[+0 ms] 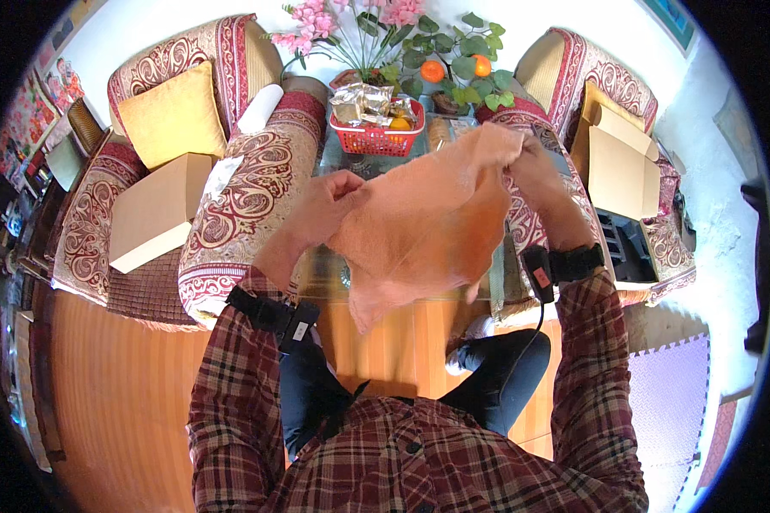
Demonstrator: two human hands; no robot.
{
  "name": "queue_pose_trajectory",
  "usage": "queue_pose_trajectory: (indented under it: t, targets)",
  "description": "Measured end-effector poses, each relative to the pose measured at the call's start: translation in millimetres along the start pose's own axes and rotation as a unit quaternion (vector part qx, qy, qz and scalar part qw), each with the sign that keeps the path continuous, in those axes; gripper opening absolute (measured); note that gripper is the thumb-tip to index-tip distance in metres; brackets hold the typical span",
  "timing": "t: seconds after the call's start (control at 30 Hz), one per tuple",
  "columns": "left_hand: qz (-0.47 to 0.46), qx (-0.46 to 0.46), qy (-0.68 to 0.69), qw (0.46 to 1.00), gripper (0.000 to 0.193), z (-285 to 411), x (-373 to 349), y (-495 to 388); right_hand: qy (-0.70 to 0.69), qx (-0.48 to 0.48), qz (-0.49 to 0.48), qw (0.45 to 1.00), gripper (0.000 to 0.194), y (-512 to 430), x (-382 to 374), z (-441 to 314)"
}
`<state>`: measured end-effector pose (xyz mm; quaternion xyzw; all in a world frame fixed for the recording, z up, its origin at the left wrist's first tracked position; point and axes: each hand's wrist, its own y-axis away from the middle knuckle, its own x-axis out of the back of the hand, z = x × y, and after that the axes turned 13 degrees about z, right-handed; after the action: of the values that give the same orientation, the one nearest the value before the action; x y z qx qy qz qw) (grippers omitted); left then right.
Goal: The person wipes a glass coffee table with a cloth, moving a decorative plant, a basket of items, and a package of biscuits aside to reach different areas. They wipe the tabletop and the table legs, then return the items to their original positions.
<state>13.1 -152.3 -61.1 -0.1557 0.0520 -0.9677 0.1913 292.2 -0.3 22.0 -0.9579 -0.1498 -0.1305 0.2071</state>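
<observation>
An orange cloth [423,224] hangs spread between my two hands above a glass-topped table [353,163]. My left hand [324,208] pinches its left edge between thumb and fingers. Higher up on the right, my right hand [536,170] grips the cloth's upper right corner, slightly blurred. The cloth's lower part droops in folds and hides much of the table. Beyond it stands a red plastic basket [382,140] holding foil-wrapped packets [362,104] and orange fruit. Both wrists wear black straps with small devices.
Armchairs with patterned covers flank the table. A closed cardboard box [157,211] lies on the left seat; an open cardboard box [622,167] and a black tray [622,247] are on the right. Potted plants [446,102] stand at the back. A white roll [260,109] rests on the left armrest.
</observation>
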Motion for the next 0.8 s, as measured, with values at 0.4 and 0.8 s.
queue_pose_trajectory:
  t: [0.4,0.8]
  targets:
    - [0.173,-0.203,0.017,0.964,0.035,28,-99,-12,0.088,0.101,-0.008,0.991,0.021,7,-47,-8]
    - [0.038,-0.088,0.25,0.964,0.022,28,-110,17,0.121,0.02,-0.06,0.991,0.03,13,-13,-24]
